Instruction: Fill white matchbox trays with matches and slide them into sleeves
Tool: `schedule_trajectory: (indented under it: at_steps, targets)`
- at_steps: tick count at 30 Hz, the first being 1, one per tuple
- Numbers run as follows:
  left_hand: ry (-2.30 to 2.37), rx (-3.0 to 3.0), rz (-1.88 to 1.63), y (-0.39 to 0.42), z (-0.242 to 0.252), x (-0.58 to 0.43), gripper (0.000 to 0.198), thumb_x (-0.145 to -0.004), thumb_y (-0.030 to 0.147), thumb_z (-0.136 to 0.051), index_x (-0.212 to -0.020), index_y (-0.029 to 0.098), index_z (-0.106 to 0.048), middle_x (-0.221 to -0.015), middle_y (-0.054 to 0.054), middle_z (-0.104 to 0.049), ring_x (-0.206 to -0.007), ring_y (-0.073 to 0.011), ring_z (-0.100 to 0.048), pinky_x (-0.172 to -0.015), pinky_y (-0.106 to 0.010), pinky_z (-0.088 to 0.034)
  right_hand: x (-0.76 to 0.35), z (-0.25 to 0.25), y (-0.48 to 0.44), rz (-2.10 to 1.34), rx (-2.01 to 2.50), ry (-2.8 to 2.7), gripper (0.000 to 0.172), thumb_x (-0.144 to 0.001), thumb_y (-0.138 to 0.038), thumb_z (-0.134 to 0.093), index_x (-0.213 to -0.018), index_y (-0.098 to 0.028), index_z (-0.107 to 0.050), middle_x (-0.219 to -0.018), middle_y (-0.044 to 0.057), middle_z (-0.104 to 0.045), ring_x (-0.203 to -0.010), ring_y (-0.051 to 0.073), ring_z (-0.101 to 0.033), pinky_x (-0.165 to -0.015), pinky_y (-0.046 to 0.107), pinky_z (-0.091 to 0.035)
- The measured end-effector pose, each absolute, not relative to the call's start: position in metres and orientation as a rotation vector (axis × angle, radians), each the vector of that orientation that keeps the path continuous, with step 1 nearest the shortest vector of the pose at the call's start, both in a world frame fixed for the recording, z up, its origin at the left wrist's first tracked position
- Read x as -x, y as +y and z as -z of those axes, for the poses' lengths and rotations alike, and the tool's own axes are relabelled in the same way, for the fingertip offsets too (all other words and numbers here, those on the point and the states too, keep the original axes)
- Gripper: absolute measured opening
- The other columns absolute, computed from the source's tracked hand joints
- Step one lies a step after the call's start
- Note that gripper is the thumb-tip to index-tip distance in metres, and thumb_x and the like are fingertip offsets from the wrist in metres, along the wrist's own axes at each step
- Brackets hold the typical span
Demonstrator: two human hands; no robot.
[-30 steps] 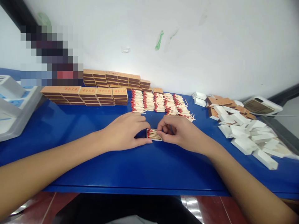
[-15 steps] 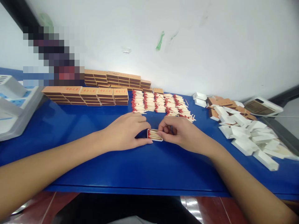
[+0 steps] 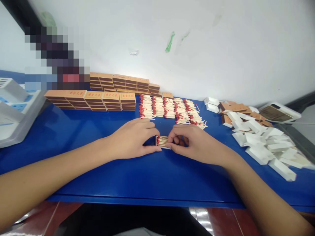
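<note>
A small white matchbox tray [image 3: 156, 141] lies on the blue table, filled with red-headed matches [image 3: 162, 141] whose heads point left. My left hand [image 3: 134, 139] steadies the tray at its left end, thumb on the near side and forefinger on the far side. At the right end, my right hand [image 3: 190, 142] has thumb and forefinger closed on the matches' plain ends, covering that end of the tray. Just beyond both hands lie several rows of loose matches [image 3: 157, 106], their red heads to the left.
Stacked brown matchboxes [image 3: 95, 101] line the back left. On the right are heaped white trays [image 3: 265, 139], brown box covers [image 3: 237, 107] and a white device with a display [image 3: 279, 111]. A grey-white plastic container [image 3: 31, 121] stands far left. Behind rises a white wall [image 3: 197, 49].
My right fingers have shifted very slightly at the tray's right end, and the matches there look a little more spread. My left hand keeps its place.
</note>
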State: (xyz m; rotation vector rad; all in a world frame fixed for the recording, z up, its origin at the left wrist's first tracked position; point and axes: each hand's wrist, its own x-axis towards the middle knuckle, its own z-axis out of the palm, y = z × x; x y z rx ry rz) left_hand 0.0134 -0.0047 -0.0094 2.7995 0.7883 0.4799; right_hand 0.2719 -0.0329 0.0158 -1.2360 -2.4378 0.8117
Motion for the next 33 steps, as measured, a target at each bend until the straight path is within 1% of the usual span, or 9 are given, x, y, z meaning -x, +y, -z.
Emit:
schedule_trajectory:
  at_steps: [3, 7, 12, 15, 17, 20, 24, 27, 33]
  targets:
    - [0.781, -2.801, -0.495, -0.004, 0.01, -0.013, 0.037, -0.101, 0.051, -0.071, -0.115, 0.017, -0.076, -0.094, -0.003, -0.068, -0.083, -0.02, -0.062, -0.088, -0.038, -0.046, -0.273, -0.018, -0.033, -0.779, 1.22, -2.435, 0.008, -0.095, -0.02, -0.067, -0.089, -0.021, -0.073, -0.075, -0.002, -0.064, -0.066, 0.013, -0.057, -0.06, 0.026, -0.042]
    - [0.778, -2.804, -0.502, -0.005, 0.01, -0.014, 0.036, -0.101, 0.05, -0.071, -0.115, 0.017, -0.076, -0.093, -0.003, -0.068, -0.081, -0.0194, -0.062, -0.088, -0.037, -0.046, -0.278, -0.02, -0.031, -0.688, 1.24, -2.357, 0.011, -0.098, -0.027, -0.068, -0.089, -0.022, -0.073, -0.073, -0.002, -0.064, -0.064, 0.013, -0.056, -0.059, 0.027, -0.042]
    - [0.788, -2.803, -0.479, -0.005, 0.009, -0.014, 0.036, -0.102, 0.05, -0.07, -0.116, 0.017, -0.076, -0.092, -0.003, -0.068, -0.081, -0.0195, -0.061, -0.085, -0.036, -0.046, -0.291, -0.024, -0.025, -0.377, 1.333, -2.242, 0.015, -0.099, -0.032, -0.068, -0.089, -0.023, -0.072, -0.067, -0.002, -0.059, -0.06, 0.014, -0.053, -0.059, 0.029, -0.041]
    - [0.787, -2.809, -0.475, -0.005, 0.01, -0.013, 0.037, -0.102, 0.051, -0.069, -0.115, 0.018, -0.076, -0.092, -0.003, -0.068, -0.081, -0.0193, -0.061, -0.085, -0.037, -0.046, -0.312, -0.027, -0.019, -0.157, 1.484, -2.206, 0.018, -0.099, -0.035, -0.067, -0.087, -0.023, -0.072, -0.065, 0.0, -0.062, -0.059, 0.016, -0.054, -0.059, 0.031, -0.04]
    - [0.782, -2.813, -0.482, -0.004, 0.01, -0.013, 0.037, -0.102, 0.051, -0.069, -0.115, 0.018, -0.076, -0.092, -0.003, -0.068, -0.081, -0.0193, -0.061, -0.085, -0.037, -0.046, -0.333, -0.029, -0.014, -0.093, 1.622, -2.213, 0.019, -0.098, -0.038, -0.067, -0.086, -0.023, -0.072, -0.066, 0.002, -0.065, -0.059, 0.018, -0.057, -0.058, 0.032, -0.039]
    - [0.776, -2.819, -0.485, -0.004, 0.011, -0.012, 0.037, -0.102, 0.051, -0.069, -0.116, 0.017, -0.076, -0.092, -0.003, -0.068, -0.08, -0.0191, -0.06, -0.083, -0.037, -0.046, -0.363, -0.031, -0.007, -0.181, 1.793, -2.259, 0.022, -0.095, -0.044, -0.069, -0.088, -0.024, -0.074, -0.067, 0.003, -0.067, -0.057, 0.019, -0.058, -0.054, 0.033, -0.038]
    - [0.78, -2.818, -0.472, -0.004, 0.01, -0.013, 0.037, -0.102, 0.05, -0.069, -0.116, 0.017, -0.076, -0.093, -0.003, -0.069, -0.082, -0.0194, -0.061, -0.084, -0.037, -0.046, -0.375, -0.033, -0.005, -0.386, 1.764, -2.308, 0.03, -0.094, -0.055, -0.07, -0.092, -0.025, -0.078, -0.068, 0.004, -0.068, -0.058, 0.019, -0.059, -0.054, 0.033, -0.039]
    - [0.779, -2.824, -0.468, -0.004, 0.01, -0.013, 0.036, -0.103, 0.05, -0.068, -0.116, 0.018, -0.076, -0.094, -0.004, -0.069, -0.082, -0.0195, -0.061, -0.085, -0.037, -0.046, -0.366, -0.032, -0.005, -0.489, 1.7, -2.381, 0.029, -0.096, -0.053, -0.069, -0.093, -0.026, -0.08, -0.072, 0.004, -0.072, -0.062, 0.018, -0.061, -0.056, 0.031, -0.043]
    - [0.78, -2.832, -0.469, -0.004, 0.01, -0.013, 0.037, -0.103, 0.052, -0.067, -0.117, 0.018, -0.075, -0.094, -0.004, -0.069, -0.082, -0.0197, -0.061, -0.085, -0.036, -0.047, -0.357, -0.025, -0.004, -0.549, 1.668, -2.444, 0.026, -0.097, -0.045, -0.07, -0.084, -0.023, -0.076, -0.068, 0.003, -0.071, -0.055, 0.015, -0.058, -0.051, 0.029, -0.042]
